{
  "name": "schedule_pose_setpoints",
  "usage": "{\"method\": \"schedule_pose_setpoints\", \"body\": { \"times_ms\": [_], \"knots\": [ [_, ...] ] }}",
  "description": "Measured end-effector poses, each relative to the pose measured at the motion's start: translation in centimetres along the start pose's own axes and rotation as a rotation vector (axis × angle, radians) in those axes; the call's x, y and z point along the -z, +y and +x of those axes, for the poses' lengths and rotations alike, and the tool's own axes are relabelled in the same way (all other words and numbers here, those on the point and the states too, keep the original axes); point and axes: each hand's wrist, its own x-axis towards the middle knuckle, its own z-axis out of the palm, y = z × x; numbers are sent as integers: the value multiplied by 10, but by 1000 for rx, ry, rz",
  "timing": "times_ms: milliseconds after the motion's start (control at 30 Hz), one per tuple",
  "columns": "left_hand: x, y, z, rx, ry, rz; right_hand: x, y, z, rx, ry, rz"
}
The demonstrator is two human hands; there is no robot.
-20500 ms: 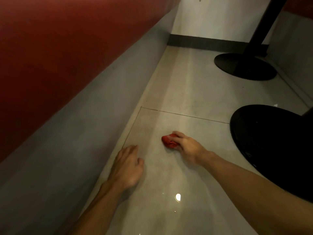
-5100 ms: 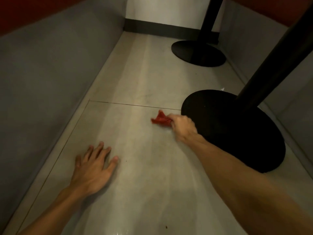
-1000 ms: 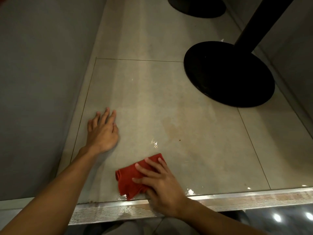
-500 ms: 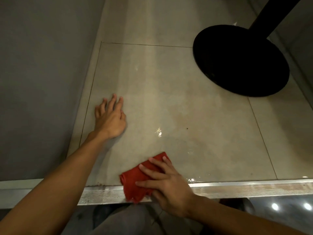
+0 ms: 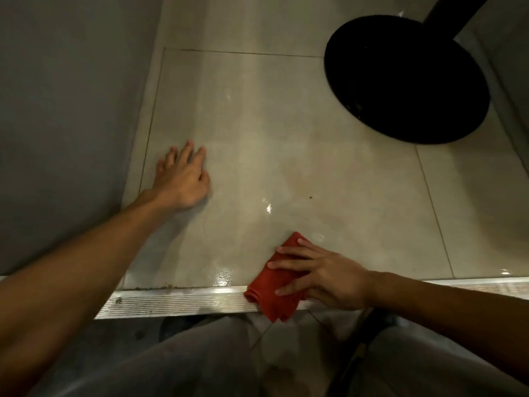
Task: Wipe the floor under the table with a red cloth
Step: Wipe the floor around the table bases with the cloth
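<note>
On the tiled floor (image 5: 286,138), presses the red cloth (image 5: 269,296) flat-fingered with the right hand (image 5: 329,275) onto the metal edge strip (image 5: 177,302), further right than a moment ago, braces on the spread left hand (image 5: 183,176), probably finishing this tile.

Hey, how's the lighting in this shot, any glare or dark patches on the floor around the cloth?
Head view: dim overall, the grey wall in shadow; small glare spots on the glossy floor just beyond the red cloth and on the metal strip; the black table base shows almost no detail.
</note>
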Motion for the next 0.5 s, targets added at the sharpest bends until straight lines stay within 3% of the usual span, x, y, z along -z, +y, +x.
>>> {"method": "schedule_pose_setpoints", "body": {
  "times_ms": [267,400,500],
  "knots": [
    [51,41,-8,-137,-361,195,48,33,-16,92,-151,-24],
    [40,82,-6,-118,-240,52,57,17,-12,-48,9,280],
    [16,99,-16,-133,-131,-22,60,12,-13,-250,199,566]
  ]
}}
